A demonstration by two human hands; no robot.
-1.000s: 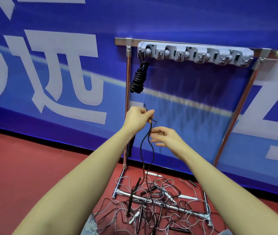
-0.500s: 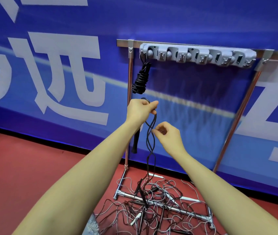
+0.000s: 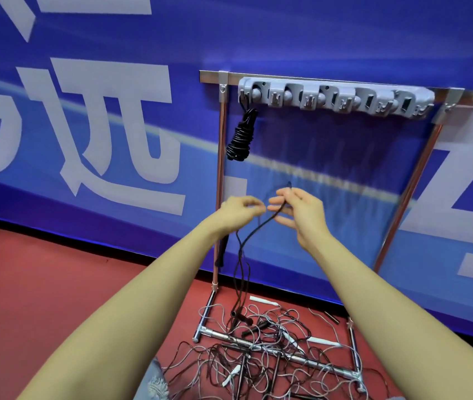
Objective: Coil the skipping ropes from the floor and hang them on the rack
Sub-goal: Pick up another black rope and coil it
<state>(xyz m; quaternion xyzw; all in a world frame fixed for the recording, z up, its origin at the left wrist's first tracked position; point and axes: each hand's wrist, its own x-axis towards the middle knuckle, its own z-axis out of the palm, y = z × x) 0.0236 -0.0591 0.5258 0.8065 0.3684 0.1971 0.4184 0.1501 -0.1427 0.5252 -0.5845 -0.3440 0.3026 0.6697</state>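
A black skipping rope (image 3: 241,256) hangs in loops from both hands down to the floor. My left hand (image 3: 236,210) grips its gathered strands, and a black handle (image 3: 220,254) dangles below that wrist. My right hand (image 3: 298,210) pinches a strand of the same rope close beside the left hand. A metal rack (image 3: 220,180) with a grey row of hooks (image 3: 336,98) stands in front of me. One coiled black rope (image 3: 239,137) hangs from the leftmost hook. A tangle of black and grey ropes (image 3: 261,356) lies on the red floor around the rack's feet.
A blue banner wall (image 3: 85,111) with large white characters stands right behind the rack. White and black rope handles (image 3: 323,340) lie scattered in the tangle. Red floor (image 3: 42,284) stretches out to the left.
My left hand has lowered and my right hand has risen with a strand, so the two hands now meet at the same height. The rope's lower end has lifted.
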